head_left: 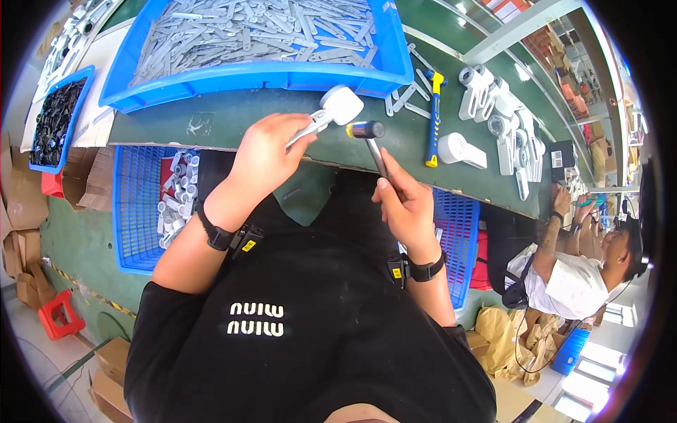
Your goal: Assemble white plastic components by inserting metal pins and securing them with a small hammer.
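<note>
White lettering (256,319) stands out boldly across a black shirt (317,359).
Two short, matching rows stand stacked on the shirt's front, upside down to the camera. A yellow label (249,246) with dark marks sits on the black device (255,232) by the left wrist (229,206), and another yellow label (396,273) on the second black device (395,261) by the right wrist (426,251); the print on both is too small to read.
</note>
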Available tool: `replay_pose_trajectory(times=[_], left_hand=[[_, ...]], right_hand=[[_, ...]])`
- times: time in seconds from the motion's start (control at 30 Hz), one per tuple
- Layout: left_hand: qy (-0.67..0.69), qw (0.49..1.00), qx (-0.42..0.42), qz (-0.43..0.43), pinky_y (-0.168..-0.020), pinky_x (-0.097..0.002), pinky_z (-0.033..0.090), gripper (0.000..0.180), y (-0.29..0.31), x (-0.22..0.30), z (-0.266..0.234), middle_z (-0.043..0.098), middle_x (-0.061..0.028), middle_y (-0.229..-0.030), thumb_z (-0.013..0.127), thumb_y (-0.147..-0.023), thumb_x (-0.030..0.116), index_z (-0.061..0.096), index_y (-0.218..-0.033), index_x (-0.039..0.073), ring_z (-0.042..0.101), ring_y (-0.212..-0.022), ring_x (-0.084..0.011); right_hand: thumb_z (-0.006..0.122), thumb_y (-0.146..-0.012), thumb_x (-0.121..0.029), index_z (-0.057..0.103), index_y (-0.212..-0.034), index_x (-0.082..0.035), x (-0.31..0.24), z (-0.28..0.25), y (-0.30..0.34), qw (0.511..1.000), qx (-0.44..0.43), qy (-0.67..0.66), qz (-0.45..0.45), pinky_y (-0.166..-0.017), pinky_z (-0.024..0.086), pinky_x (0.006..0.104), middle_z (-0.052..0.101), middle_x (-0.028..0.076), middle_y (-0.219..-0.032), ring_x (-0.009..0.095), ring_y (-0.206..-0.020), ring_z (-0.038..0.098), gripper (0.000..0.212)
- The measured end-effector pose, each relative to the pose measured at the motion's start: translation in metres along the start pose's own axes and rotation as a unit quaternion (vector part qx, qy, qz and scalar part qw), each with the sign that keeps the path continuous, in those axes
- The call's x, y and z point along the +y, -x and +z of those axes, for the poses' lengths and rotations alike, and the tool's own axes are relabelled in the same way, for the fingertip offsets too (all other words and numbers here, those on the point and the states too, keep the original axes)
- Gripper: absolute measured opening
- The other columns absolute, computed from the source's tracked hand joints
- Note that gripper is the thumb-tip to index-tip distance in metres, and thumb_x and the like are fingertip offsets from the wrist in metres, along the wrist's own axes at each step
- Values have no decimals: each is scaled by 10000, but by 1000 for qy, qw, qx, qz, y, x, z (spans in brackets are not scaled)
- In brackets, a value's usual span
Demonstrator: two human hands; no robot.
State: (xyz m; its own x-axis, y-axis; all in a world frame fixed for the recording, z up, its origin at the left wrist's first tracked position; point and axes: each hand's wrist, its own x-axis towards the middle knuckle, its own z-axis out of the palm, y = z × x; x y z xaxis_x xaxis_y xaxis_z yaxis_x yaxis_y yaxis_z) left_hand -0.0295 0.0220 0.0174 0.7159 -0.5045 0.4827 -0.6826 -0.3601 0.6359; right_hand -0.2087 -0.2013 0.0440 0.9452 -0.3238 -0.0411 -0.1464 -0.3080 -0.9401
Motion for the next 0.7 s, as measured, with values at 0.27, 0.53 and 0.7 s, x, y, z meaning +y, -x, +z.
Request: replay_pose_trajectory(times=[0.27,0.53,0.7], left_hand=[[-13,987,34,154,-827,-437,613,225,-15,-26,14,801,-146,-1147,839,-877,47,804,-1095,0,722,-913,-355],[3,987,78,143,-782,-403,616,260,-9,-25,27,784,-104,-1104,851,-819,-17,792,-1070,15,700,-891,-306],[4,986,86,145,-777,-411,612,269,-10,-26,29,766,-94,-1073,843,-810,-27,775,-1066,23,684,-882,-307]], right_hand=[[665,-981,87,688,-1507,-53,-39,3,-10,944,15,214,-252,-679,517,271,698,94,-820,191,-673,634,545],[637,-1021,49,643,-1548,-52,-8,19,-27,952,36,254,-168,-666,525,302,692,102,-795,233,-656,642,536],[635,-1046,11,616,-1559,-38,-18,21,-21,986,27,131,-103,-636,500,314,608,200,-748,210,-603,588,516]])
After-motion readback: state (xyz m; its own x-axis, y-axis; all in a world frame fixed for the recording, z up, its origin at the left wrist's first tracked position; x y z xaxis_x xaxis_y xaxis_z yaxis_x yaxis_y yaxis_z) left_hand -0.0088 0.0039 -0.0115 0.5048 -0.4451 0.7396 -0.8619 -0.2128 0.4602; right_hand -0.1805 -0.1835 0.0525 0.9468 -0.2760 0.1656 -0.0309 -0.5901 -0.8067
